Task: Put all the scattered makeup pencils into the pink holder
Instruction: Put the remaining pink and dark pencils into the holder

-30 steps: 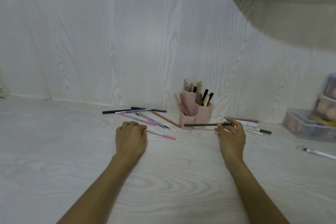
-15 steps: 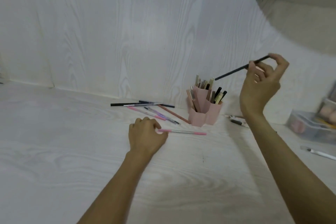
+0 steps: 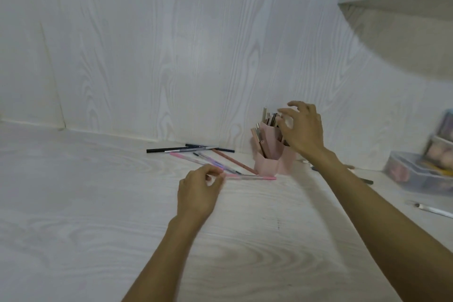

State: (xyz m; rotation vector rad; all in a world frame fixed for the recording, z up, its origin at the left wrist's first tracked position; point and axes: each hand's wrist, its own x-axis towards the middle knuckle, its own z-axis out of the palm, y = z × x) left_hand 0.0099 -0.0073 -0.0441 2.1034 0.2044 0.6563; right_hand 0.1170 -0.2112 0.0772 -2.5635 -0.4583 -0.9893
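The pink holder [image 3: 268, 163] stands against the wall with several pencils upright in it. My right hand [image 3: 302, 130] hovers right over its top, fingers spread, holding nothing. My left hand [image 3: 198, 190] pinches one end of a pink-tipped pencil [image 3: 250, 177] that lies just above the table, pointing right toward the holder's base. Left of the holder lie several scattered pencils: a long black one [image 3: 169, 149], a pink one [image 3: 191, 159] and a brown one [image 3: 232, 161]. More pencils [image 3: 365, 180] lie behind my right forearm.
A clear plastic box [image 3: 416, 174] with round sponges sits at the right, with another container stacked behind it. A white pen [image 3: 435, 210] lies in front of that box. A rounded white shelf [image 3: 397, 0] juts out overhead at upper right.
My right hand came down from high up to the holder's top and let go of the dark pencil. My left hand kept hold of the pink-tipped pencil.
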